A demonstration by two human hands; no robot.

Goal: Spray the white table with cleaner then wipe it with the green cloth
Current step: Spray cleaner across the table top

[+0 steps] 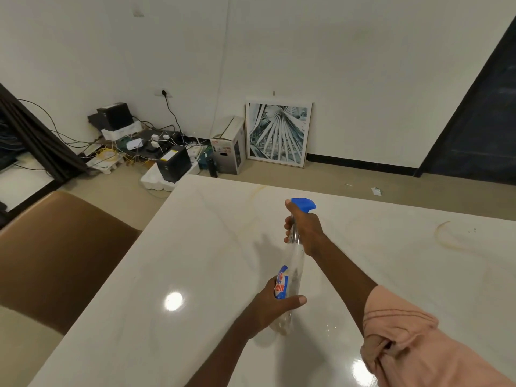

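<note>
A clear spray bottle (292, 263) with a blue nozzle head and a blue-and-red label is held over the glossy white table (212, 261). My right hand (304, 229) grips its neck just below the blue trigger head, nozzle pointing away toward the far right. My left hand (275, 305) grips the lower body of the bottle by the label. The bottle leans away from me, its base hanging just above the table. Faint yellowish streaks and a ring mark show on the table top. No green cloth is in view.
A brown chair back (55, 247) stands at the table's left edge. On the floor beyond lie tangled cables and electronics (145, 146), a cardboard box (229, 146) and a framed picture (279, 134) leaning on the wall. A dark doorway (480, 121) is at right.
</note>
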